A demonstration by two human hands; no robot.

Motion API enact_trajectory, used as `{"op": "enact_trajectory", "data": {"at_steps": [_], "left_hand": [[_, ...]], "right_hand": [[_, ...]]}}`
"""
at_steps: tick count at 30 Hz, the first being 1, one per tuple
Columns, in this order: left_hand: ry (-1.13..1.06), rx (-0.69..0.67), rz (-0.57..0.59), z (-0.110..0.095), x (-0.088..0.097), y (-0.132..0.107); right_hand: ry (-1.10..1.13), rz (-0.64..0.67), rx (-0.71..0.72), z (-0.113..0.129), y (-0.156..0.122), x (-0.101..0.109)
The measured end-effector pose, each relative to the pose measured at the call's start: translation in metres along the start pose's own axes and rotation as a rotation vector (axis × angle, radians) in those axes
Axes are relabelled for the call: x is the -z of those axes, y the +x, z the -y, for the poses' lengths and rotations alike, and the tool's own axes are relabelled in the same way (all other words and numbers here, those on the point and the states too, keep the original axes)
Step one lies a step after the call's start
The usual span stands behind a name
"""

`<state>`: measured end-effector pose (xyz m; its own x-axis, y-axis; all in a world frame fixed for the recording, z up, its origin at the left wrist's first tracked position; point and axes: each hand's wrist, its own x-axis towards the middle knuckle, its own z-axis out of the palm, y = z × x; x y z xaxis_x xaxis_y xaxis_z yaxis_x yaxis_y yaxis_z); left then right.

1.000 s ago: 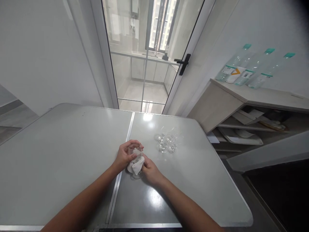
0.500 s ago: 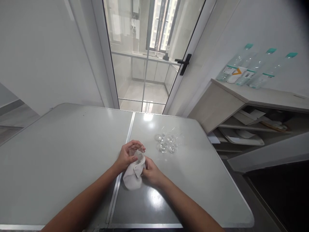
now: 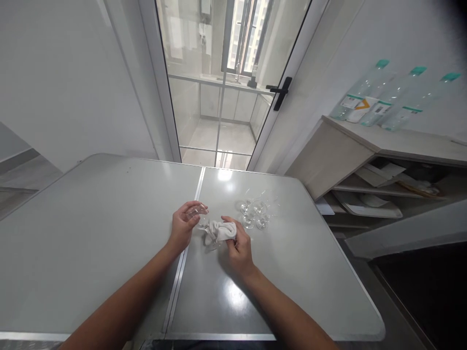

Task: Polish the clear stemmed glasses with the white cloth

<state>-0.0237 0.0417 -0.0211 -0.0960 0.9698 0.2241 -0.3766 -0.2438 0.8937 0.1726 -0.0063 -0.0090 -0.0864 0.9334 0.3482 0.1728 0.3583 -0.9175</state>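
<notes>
Over grey table (image 3: 109, 253), gripping clear glass (image 3: 196, 211) in curled left hand (image 3: 181, 227), clutching bunched white cloth (image 3: 222, 231) in closed right hand (image 3: 241, 250).

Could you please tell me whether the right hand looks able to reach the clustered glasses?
Probably yes: the clustered glasses stand just beyond the right hand with nothing visible between, though the white cloth it holds might hinder a grip.

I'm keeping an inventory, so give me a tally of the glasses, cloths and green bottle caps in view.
Glasses: 5 (one held glass in the left hand, four standing glasses on the table)
Cloths: 1 (white cloth, in the right hand)
Green bottle caps: 3
Total: 9
</notes>
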Motion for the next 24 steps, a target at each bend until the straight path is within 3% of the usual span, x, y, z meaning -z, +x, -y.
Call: {"op": "enact_trajectory", "data": {"at_steps": [3, 5, 8, 13, 15, 20, 22, 24], "left_hand": [[-0.033, 0.022, 0.005, 0.001, 0.0, -0.001], [-0.064, 0.074, 0.086, 0.002, -0.003, -0.005], [-0.109, 0.147, 0.203, 0.005, -0.008, -0.01], [-0.117, 0.088, 0.144, 0.003, -0.005, -0.007], [-0.087, 0.07, 0.124, 0.001, -0.003, -0.005], [-0.015, -0.041, 0.043, -0.002, -0.001, -0.002], [-0.023, -0.075, -0.008, -0.003, -0.001, -0.001], [-0.041, -0.098, -0.033, -0.003, -0.001, -0.001]], "right_hand": [[0.182, 0.113, -0.13, -0.001, 0.0, -0.007], [0.328, 0.24, -0.218, -0.004, 0.001, -0.013], [0.423, 0.331, -0.275, -0.006, 0.002, -0.016], [0.388, 0.543, -0.382, 0.001, 0.002, -0.01], [0.375, 0.459, -0.406, 0.0, -0.001, -0.01], [0.139, -0.089, -0.294, -0.006, -0.003, -0.009], [0.249, -0.073, -0.379, -0.007, -0.001, -0.01], [0.507, 0.087, -0.541, -0.007, 0.002, -0.013]]}}
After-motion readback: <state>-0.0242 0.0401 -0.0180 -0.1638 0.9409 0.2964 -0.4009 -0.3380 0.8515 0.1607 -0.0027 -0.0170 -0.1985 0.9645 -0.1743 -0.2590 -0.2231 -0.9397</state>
